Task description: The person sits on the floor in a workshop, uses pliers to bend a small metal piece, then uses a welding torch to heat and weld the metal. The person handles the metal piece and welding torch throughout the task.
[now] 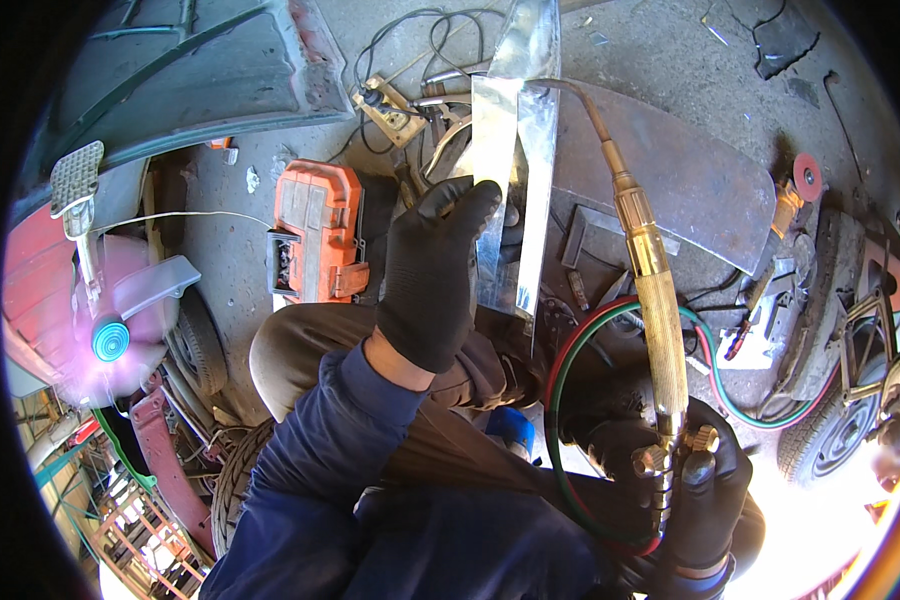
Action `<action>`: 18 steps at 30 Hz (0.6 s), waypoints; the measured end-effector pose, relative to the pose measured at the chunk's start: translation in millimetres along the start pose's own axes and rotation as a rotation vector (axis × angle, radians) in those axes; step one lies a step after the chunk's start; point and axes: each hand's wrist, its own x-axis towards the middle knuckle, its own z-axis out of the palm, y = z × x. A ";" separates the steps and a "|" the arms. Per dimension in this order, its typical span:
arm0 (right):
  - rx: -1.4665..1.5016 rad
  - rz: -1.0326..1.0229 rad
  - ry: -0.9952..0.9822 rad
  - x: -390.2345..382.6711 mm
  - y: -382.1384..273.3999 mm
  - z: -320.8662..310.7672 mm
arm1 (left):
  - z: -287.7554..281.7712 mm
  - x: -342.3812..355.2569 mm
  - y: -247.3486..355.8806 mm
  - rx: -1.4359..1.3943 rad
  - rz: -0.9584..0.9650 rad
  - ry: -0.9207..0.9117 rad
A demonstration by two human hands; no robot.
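Note:
My left hand (425,270), in a black glove, is closed on shiny sheet-metal strips (494,130), with the thumb laid over the near face. The strips stand roughly upright in view; whether they are one folded piece or two, I cannot tell. Low on the right, my gloved right hand (710,490) wraps the valve end of a brass gas welding torch (658,330). Its fingers lie beside the brass valve knobs (704,438). The torch's bent neck (588,105) reaches up to the metal, its tip at or close to the strips' upper part. No flame is discernible.
Red and green hoses (560,400) loop from the torch. An orange toolbox (315,230) sits left of my knee, near a power strip (390,112). A spinning fan (110,340) stands far left. Beyond lies a flat metal plate (660,170); an angle grinder (790,205) is at right.

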 end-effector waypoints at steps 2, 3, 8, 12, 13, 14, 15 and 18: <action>0.036 0.023 -0.019 -0.6 0.4 0.0 | -0.5 1.1 0.0 0.086 0.090 0.011; -0.005 0.000 0.005 -0.7 0.8 0.2 | -0.6 1.6 -0.1 0.136 0.166 0.026; 0.019 -0.021 0.008 0.2 2.0 2.3 | -1.0 0.4 -1.6 0.168 0.191 0.042; -0.013 -0.034 0.008 1.4 0.2 2.4 | -0.3 0.5 -2.5 0.046 0.096 0.011; -0.012 -0.032 0.001 1.5 -0.4 2.1 | -0.4 0.7 -2.2 0.080 0.112 0.020; -0.012 -0.029 -0.007 1.6 -0.7 2.1 | -0.9 0.6 -1.6 0.122 0.148 0.033; -0.004 -0.026 -0.009 1.7 -0.8 2.0 | -1.3 0.5 -0.8 0.165 0.183 0.046; 0.002 -0.026 -0.006 1.4 0.0 2.0 | -2.4 0.7 0.8 0.198 0.206 0.049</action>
